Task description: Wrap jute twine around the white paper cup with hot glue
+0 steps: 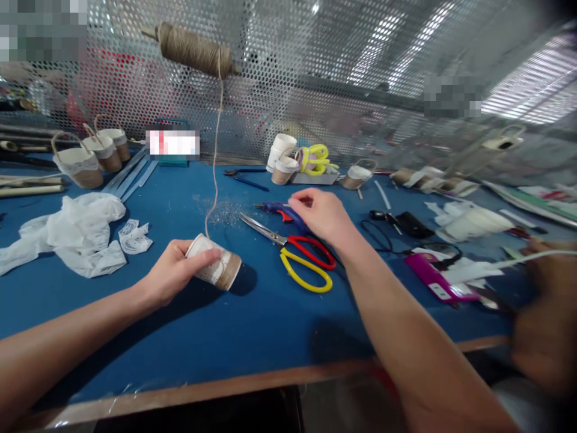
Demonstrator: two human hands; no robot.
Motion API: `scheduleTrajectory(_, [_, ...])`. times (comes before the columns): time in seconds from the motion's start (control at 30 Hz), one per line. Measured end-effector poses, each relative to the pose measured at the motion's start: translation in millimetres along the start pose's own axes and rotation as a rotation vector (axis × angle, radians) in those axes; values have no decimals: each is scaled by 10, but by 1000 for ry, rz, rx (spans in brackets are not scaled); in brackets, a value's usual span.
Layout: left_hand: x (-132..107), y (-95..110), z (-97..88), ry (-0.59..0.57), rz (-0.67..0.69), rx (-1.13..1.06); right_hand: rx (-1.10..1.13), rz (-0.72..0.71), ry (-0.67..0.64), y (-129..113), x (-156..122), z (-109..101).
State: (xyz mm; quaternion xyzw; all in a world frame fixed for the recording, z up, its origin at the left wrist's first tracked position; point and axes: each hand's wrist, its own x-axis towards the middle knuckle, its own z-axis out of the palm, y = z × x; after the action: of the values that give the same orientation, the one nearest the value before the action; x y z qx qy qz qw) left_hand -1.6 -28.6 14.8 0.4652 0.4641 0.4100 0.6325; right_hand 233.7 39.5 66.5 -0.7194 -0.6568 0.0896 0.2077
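Observation:
My left hand (174,267) is closed around a small paper cup (215,263), tilted on its side, with brown twine round its lower part and white lace near the rim. A strand of twine (217,138) runs from the spool (193,49) down to the cup. My right hand (320,210) has its fingers curled on a blue hot glue gun (279,208) with a red trigger; part of the gun is hidden under the hand. Just below it lie scissors (288,243), blades apart, with red and yellow handles.
White lace (76,228) lies at left, near several finished cup baskets (81,168). Pliers (247,176), cups (283,153) and yellow-handled scissors (315,159) stand at the back. At right are a purple power strip (437,276), cords and another person's blurred hand (547,264).

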Motion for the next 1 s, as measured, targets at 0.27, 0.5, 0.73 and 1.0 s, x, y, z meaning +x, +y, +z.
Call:
scheduleTrajectory(0.27, [71,-64,-61,111,122,87,-35,192,-175,344,331,294])
scheduleTrajectory(0.5, [105,-81,-64,119,154,178,394,81,-152,129,-7,9])
scheduleTrajectory(0.73, [111,-95,-73,103,197,279,683,-63,-502,-49,-500,-55])
scheduleTrajectory(1.0, [151,-61,-46,119,146,298,438,-110,-581,-93,-658,-38])
